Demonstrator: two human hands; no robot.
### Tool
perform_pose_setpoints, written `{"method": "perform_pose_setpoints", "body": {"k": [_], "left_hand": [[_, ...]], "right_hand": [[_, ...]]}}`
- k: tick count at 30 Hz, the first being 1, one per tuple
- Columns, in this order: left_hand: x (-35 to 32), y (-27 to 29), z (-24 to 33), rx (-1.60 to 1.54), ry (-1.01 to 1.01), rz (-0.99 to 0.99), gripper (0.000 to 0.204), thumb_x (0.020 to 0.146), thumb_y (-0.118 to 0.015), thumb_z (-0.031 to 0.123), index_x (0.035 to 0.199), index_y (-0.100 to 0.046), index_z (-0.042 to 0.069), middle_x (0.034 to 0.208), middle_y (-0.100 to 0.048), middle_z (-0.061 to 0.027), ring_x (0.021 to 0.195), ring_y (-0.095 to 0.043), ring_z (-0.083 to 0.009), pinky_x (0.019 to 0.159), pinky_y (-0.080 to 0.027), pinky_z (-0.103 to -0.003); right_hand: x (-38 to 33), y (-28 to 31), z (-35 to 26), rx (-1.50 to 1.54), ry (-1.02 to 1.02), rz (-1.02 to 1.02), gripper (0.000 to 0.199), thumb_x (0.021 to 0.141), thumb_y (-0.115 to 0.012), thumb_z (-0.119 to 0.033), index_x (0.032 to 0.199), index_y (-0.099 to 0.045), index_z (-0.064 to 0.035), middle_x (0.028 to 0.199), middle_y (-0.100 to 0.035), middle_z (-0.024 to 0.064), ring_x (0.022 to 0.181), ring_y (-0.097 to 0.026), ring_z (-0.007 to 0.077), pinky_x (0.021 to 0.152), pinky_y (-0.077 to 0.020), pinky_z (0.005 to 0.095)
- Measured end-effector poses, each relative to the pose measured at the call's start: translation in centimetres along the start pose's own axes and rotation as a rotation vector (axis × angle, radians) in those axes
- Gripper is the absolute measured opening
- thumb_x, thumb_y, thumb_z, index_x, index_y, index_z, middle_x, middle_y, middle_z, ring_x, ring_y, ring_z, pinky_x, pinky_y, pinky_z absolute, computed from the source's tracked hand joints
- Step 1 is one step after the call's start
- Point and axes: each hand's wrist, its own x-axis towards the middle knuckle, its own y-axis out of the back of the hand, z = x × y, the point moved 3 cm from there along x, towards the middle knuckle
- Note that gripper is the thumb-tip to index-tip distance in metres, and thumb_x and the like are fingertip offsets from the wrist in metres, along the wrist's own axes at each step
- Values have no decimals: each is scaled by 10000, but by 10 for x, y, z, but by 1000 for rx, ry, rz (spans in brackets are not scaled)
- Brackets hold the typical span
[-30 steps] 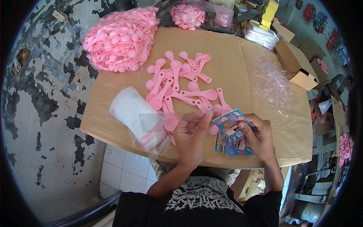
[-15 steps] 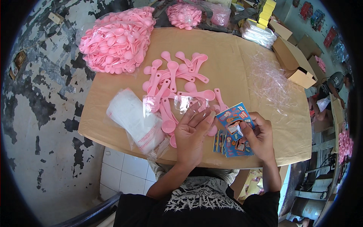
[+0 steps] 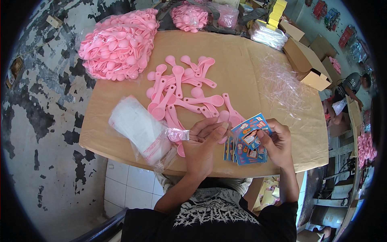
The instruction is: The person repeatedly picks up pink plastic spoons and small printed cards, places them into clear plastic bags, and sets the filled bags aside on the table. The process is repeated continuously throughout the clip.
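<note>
My right hand (image 3: pixel 279 144) pinches a blue printed card (image 3: pixel 249 128) between thumb and fingers, above a loose stack of the same cards (image 3: pixel 252 158) near the table's front edge. My left hand (image 3: pixel 199 151) is palm up with curled fingers, its fingertips close to the card's left edge. A shiny clear plastic bag (image 3: pixel 177 134) pokes out on the left of that hand, held by its fingers, which partly hide it. Pink plastic scoops (image 3: pixel 177 78) lie scattered just beyond both hands. Left of them rests a bundle of clear plastic bags (image 3: pixel 139 127).
A big clear sack of pink scoops (image 3: pixel 117 46) stands at the table's far left. Thin clear plastic strips (image 3: pixel 282 80) are heaped to the right, beside an open cardboard box (image 3: pixel 306 64). Another person (image 3: pixel 350 90) sits at the far right.
The clear bag has swung from above my left fingers to the left side of that hand. My left fingers have curled in, and the card sits slightly lower, over the stack.
</note>
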Motion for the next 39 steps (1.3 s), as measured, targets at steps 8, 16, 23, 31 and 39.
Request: {"method": "perform_pose_setpoints", "body": {"k": [8, 16, 23, 31, 39], "left_hand": [[-1, 4, 1, 60, 0, 22, 282, 841, -685, -11, 1106, -593, -44, 993, -689, -137, 878, -670, -139, 764, -555, -265], [-1, 4, 0, 23, -32, 18, 272, 831, -698, -12, 1084, -603, -32, 1026, -680, -125, 931, -654, -134, 829, -531, -255], [0, 6, -2, 63, -2, 42, 254, 834, -694, -14, 1070, -605, -30, 1019, -680, -129, 937, -656, -142, 844, -535, -266], [-1, 3, -3, 74, -14, 7, 264, 841, -694, 6, 1083, -596, -34, 1017, -681, -136, 921, -665, -155, 830, -550, -282], [-1, -1, -1, 142, 91, -16, 292, 851, -698, 43, 1107, -584, -41, 1013, -681, -137, 911, -667, -146, 792, -553, -257]], "right_hand": [[-1, -9, -6, -107, 44, 15, 135, 897, -616, -16, 1021, -639, 32, 797, -692, 52, 640, -603, 40, 559, -479, 204], [-3, -10, -7, -142, 27, 58, 149, 899, -615, -22, 1038, -643, 24, 771, -697, 51, 645, -593, 30, 564, -473, 203], [-4, -7, -5, -208, -29, 18, 154, 892, -629, -27, 1038, -645, 20, 762, -697, 50, 623, -572, 15, 534, -444, 192], [-5, -4, -5, -178, -64, 14, 147, 880, -643, -35, 1015, -650, 25, 729, -681, 47, 608, -544, 11, 532, -436, 198], [-2, 2, -10, -203, -48, -122, 129, 879, -644, -53, 975, -665, 29, 712, -667, 51, 596, -530, 21, 541, -443, 205]]}}
